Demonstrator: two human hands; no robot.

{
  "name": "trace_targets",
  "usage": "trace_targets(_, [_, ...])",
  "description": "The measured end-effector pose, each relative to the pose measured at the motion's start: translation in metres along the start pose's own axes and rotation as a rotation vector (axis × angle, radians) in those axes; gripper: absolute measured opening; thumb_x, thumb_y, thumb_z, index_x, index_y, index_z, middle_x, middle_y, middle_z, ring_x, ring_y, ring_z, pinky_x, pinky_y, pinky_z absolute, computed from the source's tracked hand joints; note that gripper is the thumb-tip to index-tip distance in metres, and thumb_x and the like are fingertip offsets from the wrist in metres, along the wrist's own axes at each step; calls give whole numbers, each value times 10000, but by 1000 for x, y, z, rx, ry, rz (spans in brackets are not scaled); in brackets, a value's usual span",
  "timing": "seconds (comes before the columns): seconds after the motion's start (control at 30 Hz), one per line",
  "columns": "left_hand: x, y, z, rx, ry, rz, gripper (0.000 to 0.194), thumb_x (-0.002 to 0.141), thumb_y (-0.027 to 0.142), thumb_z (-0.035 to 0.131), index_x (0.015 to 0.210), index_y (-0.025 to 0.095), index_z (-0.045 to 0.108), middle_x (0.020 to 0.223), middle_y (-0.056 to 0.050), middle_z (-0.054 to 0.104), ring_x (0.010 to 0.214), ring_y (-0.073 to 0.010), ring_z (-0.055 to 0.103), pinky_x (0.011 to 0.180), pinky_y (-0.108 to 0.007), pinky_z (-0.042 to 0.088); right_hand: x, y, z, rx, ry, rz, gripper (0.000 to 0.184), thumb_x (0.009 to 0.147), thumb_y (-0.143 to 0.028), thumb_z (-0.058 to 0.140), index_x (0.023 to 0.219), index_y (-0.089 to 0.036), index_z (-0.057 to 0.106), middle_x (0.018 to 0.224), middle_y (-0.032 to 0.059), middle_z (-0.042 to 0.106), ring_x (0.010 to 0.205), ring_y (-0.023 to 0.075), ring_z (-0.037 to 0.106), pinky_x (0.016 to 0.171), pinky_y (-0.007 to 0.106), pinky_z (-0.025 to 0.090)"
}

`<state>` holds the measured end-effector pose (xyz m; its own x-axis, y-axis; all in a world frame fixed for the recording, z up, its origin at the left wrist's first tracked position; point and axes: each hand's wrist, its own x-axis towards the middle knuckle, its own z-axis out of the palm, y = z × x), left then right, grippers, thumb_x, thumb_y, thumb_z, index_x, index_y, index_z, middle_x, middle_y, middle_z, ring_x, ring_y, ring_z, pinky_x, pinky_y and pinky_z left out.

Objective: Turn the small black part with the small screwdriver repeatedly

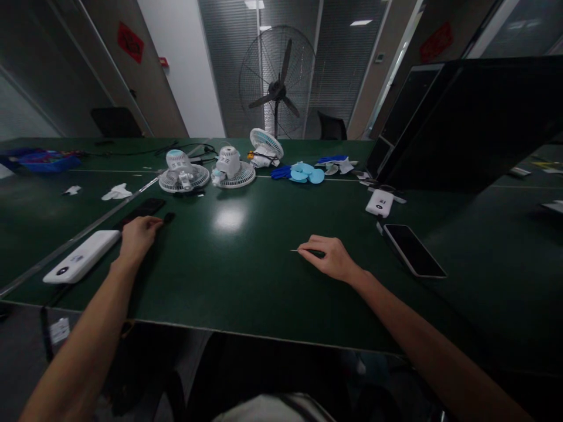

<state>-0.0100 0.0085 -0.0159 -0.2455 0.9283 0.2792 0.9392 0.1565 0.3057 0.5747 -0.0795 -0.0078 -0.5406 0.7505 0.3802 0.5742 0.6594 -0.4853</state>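
Note:
My right hand (331,257) rests on the dark green table (246,275) with its fingers curled around a thin tool (303,252), probably a small screwdriver, whose metal tip points left. My left hand (137,233) lies closed on the table at the left, its fingertips on a small black object (169,217) beside a black phone (145,208). A white power bank (81,256) lies just left of that hand. Farther back stand three small white fans (183,173) (232,169) (265,146), partly taken apart, with blue fan blades (303,173) beside them.
A black phone (413,249) and a white device (380,203) lie right of my right hand. A large dark monitor (461,123) stands at the right. A big pedestal fan (277,82) is behind the table. White scraps (116,191) and a blue tray (46,159) lie at the left.

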Motion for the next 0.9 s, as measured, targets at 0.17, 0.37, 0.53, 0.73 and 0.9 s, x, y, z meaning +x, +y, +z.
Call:
trace_targets(0.17, [-3, 5, -5, -48, 76, -30, 332, 953, 340, 517, 1115, 126, 714, 1120, -140, 695, 1030, -270, 646, 972, -379, 486, 0, -1, -1, -1, 9, 0, 208, 1033, -333, 597, 1143, -230, 741, 1022, 37, 731, 834, 166, 686, 719, 306, 562])
trace_targets(0.37, [-11, 13, -6, -210, 77, -74, 388, 1001, 392, 468, 1262, 141, 609, 927, -66, 728, 784, -172, 687, 722, -238, 522, 0, 1, -1, -10, 4, -7, 211, 1036, -328, 594, 1147, -223, 739, 1027, 45, 732, 839, 167, 684, 719, 305, 563])
trace_targets(0.53, [-12, 15, -6, -326, 123, -82, 402, 949, 442, 562, 1228, 169, 663, 874, -48, 724, 716, -161, 663, 656, -217, 499, -1, 2, -1, 8, -6, -2, 207, 1035, -323, 596, 1154, -226, 734, 1039, 44, 728, 848, 165, 686, 724, 297, 566])
trace_targets(0.73, [-11, 18, -8, -298, 163, -84, 418, 953, 442, 539, 1209, 164, 718, 927, -71, 744, 767, -190, 679, 740, -270, 546, -1, 2, -1, 6, 3, -7, 203, 1031, -318, 600, 1160, -233, 732, 1047, 50, 733, 849, 172, 692, 733, 309, 570])
trace_targets(0.9, [-10, 15, -6, -316, 138, -116, 419, 938, 346, 561, 1295, 166, 685, 1011, -83, 757, 837, -202, 708, 790, -298, 573, 0, 2, 0, -5, -1, -5, 191, 1028, -313, 608, 1150, -233, 731, 1043, 39, 729, 859, 169, 688, 753, 313, 566])
